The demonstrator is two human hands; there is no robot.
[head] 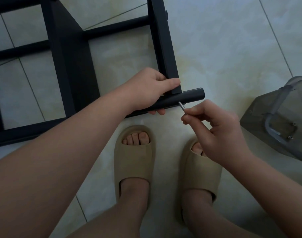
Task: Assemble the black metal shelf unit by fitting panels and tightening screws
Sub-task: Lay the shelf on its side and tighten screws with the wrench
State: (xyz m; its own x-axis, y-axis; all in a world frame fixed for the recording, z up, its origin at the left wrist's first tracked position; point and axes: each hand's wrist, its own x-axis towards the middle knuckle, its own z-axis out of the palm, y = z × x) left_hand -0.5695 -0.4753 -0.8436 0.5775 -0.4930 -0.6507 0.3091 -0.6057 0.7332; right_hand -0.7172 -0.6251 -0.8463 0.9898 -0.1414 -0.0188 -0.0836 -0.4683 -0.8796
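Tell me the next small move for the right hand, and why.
Probably twist the tool with the right hand to drive the fastening in. Its tip meets the side of the tube, right where the post butts against it. The left hand grips both parts together, so the joint looks lined up and steadied.

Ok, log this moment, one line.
left hand grips black tube | right hand pinches metal rod, tip at tube | shelf frame on floor

No text, label, brand, number or sign can be read anywhere in the head view.
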